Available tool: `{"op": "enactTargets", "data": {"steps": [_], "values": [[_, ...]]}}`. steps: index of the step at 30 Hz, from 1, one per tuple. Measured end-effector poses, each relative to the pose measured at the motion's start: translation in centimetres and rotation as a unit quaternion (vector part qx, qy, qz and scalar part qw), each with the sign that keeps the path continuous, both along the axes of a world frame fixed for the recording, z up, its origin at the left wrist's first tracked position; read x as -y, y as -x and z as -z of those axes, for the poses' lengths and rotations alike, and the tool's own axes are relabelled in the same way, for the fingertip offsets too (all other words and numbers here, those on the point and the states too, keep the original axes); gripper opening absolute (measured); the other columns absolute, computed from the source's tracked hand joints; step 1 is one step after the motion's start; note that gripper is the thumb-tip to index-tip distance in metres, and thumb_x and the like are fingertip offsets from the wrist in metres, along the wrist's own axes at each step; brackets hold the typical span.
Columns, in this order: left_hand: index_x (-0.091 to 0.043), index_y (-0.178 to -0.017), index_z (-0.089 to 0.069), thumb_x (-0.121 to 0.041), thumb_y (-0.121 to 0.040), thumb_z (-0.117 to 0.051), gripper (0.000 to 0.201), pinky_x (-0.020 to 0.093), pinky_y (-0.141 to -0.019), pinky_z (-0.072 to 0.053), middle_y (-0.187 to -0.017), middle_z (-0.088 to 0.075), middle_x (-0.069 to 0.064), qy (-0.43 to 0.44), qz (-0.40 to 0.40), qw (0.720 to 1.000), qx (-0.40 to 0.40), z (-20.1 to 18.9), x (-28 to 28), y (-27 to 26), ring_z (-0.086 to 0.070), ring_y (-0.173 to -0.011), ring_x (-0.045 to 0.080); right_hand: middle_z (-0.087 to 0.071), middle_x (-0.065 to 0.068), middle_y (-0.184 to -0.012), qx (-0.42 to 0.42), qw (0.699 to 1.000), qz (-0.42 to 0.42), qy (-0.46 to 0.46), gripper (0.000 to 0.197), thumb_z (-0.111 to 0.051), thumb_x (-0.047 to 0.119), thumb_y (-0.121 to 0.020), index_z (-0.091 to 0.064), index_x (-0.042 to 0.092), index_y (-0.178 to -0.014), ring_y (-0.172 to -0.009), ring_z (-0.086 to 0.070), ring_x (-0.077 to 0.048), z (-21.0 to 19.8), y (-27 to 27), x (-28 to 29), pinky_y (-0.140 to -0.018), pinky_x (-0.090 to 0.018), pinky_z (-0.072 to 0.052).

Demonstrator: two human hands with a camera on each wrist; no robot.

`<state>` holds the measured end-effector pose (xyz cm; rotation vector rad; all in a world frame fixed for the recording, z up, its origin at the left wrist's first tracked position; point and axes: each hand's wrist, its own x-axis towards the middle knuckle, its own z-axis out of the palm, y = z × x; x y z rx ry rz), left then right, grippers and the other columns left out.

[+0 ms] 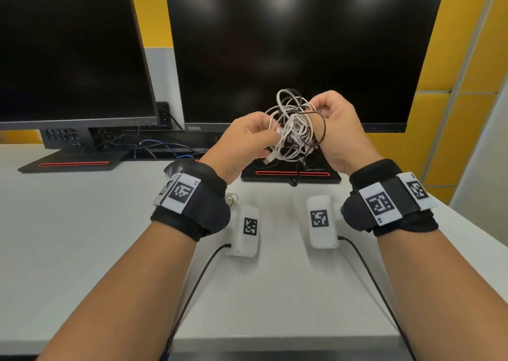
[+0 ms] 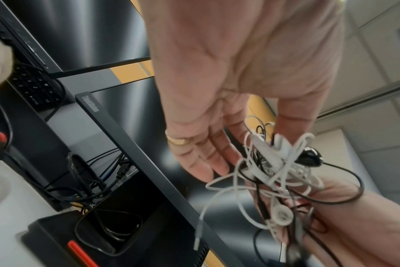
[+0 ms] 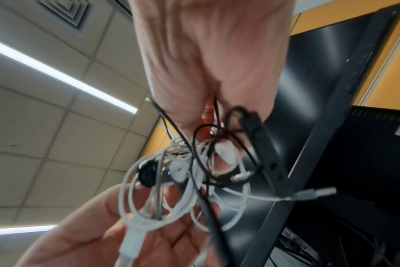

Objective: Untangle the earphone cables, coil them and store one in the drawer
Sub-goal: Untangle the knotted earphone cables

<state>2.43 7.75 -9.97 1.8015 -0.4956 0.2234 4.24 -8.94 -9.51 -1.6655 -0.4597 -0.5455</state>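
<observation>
A tangle of white and black earphone cables (image 1: 294, 129) hangs in the air in front of the right monitor, held between both hands. My left hand (image 1: 270, 134) pinches white strands on the tangle's left side; in the left wrist view my left hand (image 2: 244, 155) has the tangle (image 2: 281, 173) between thumb and fingers. My right hand (image 1: 316, 110) grips the right side, fingers curled into the loops, and a black loop runs round it. The right wrist view shows my right hand (image 3: 212, 126) closed on the tangle (image 3: 185, 180). A white plug (image 1: 268, 160) dangles below. No drawer is in view.
A small pale cable coil (image 1: 231, 198) lies on the white desk (image 1: 82, 237) by my left wrist. Two white tagged boxes (image 1: 244, 228) (image 1: 321, 223) with black leads sit near the front. Two dark monitors (image 1: 288, 44) on stands, a black mouse (image 1: 178, 168) and loose wires stand behind.
</observation>
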Motion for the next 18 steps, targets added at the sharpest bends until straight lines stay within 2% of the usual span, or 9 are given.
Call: {"op": "enactTargets", "data": {"steps": [2,3,5,7,10,11,14,16,18], "values": [[-0.010,-0.093,-0.053,-0.010,-0.094,-0.057,0.005,0.018,-0.061,-0.047,-0.082,-0.057,0.008,0.012,0.016,0.999,0.024,0.3,-0.1,0.4,-0.054,-0.066,0.007,-0.067,0.000,-0.073,0.000,1.000,-0.006,-0.008,0.020,-0.070,0.005,-0.088,-0.055,0.017,-0.092,-0.063,-0.067,-0.010,0.0,0.0,0.0,-0.057,-0.025,-0.055],[-0.010,-0.095,-0.051,-0.009,-0.093,-0.058,0.007,0.016,-0.058,-0.046,-0.081,-0.056,0.005,0.023,0.023,0.999,0.033,0.4,-0.2,0.6,-0.053,-0.062,0.004,-0.067,0.000,-0.073,-0.002,1.000,-0.013,-0.013,0.020,-0.071,0.005,-0.087,-0.056,0.017,-0.091,-0.063,-0.067,-0.011,-0.1,0.1,0.0,-0.057,-0.026,-0.055],[-0.011,-0.101,-0.052,-0.009,-0.091,-0.063,0.015,0.021,-0.064,-0.052,-0.086,-0.062,0.003,0.033,0.038,0.998,0.046,0.4,-0.1,0.5,-0.061,-0.069,0.007,-0.069,-0.004,-0.077,-0.007,0.999,-0.030,-0.018,0.020,-0.072,0.006,-0.086,-0.057,0.016,-0.091,-0.067,-0.069,-0.015,-0.1,0.3,0.1,-0.059,-0.028,-0.055],[-0.013,-0.102,-0.055,-0.013,-0.088,-0.068,0.019,0.029,-0.075,-0.057,-0.097,-0.067,0.007,0.022,0.031,0.998,0.058,0.3,-0.1,0.4,-0.066,-0.084,0.020,-0.070,-0.007,-0.080,-0.007,0.999,-0.043,-0.006,0.019,-0.074,0.007,-0.085,-0.058,0.016,-0.092,-0.070,-0.070,-0.018,-0.2,0.5,0.0,-0.060,-0.029,-0.056],[-0.008,-0.095,-0.058,-0.009,-0.090,-0.065,0.008,0.035,-0.083,-0.058,-0.095,-0.068,0.016,0.037,0.012,0.996,0.077,0.2,0.0,0.4,-0.067,-0.088,0.027,-0.068,-0.004,-0.075,-0.010,0.998,-0.068,0.005,0.012,-0.070,0.008,-0.088,-0.059,0.013,-0.090,-0.065,-0.068,-0.016,-0.2,0.8,-0.4,-0.058,-0.027,-0.055],[-0.008,-0.091,-0.059,-0.010,-0.091,-0.064,0.005,0.036,-0.083,-0.058,-0.092,-0.067,0.017,0.041,0.001,0.996,0.082,0.2,0.1,0.4,-0.066,-0.086,0.029,-0.067,-0.004,-0.073,-0.011,0.997,-0.074,0.005,0.012,-0.069,0.007,-0.089,-0.059,0.013,-0.089,-0.063,-0.066,-0.014,-0.2,0.9,-0.5,-0.056,-0.026,-0.054],[-0.009,-0.085,-0.056,-0.011,-0.094,-0.060,0.010,0.039,-0.078,-0.055,-0.081,-0.063,0.013,0.050,-0.045,0.994,0.081,0.4,0.1,-0.1,-0.060,-0.075,0.021,-0.064,-0.002,-0.070,-0.017,0.998,-0.054,0.027,0.014,-0.065,0.004,-0.090,-0.057,0.014,-0.085,-0.060,-0.061,-0.012,-0.2,0.7,-0.4,-0.055,-0.024,-0.051],[-0.007,-0.085,-0.054,-0.010,-0.092,-0.062,0.011,0.044,-0.075,-0.055,-0.080,-0.059,0.018,0.062,-0.072,0.992,0.086,0.4,-0.1,-0.3,-0.058,-0.073,0.024,-0.061,-0.001,-0.069,-0.022,0.998,-0.033,0.055,0.018,-0.059,0.001,-0.091,-0.055,0.017,-0.083,-0.061,-0.057,-0.012,-0.2,0.6,-0.3,-0.056,-0.024,-0.047],[-0.008,-0.083,-0.054,-0.006,-0.090,-0.062,0.011,0.041,-0.069,-0.056,-0.079,-0.060,0.017,0.060,-0.100,0.988,0.101,0.4,-0.4,-0.6,-0.061,-0.069,0.022,-0.059,-0.002,-0.066,-0.031,0.996,-0.044,0.071,0.021,-0.055,-0.003,-0.091,-0.054,0.017,-0.082,-0.059,-0.054,-0.012,-0.1,0.5,-0.2,-0.054,-0.023,-0.044]]}}
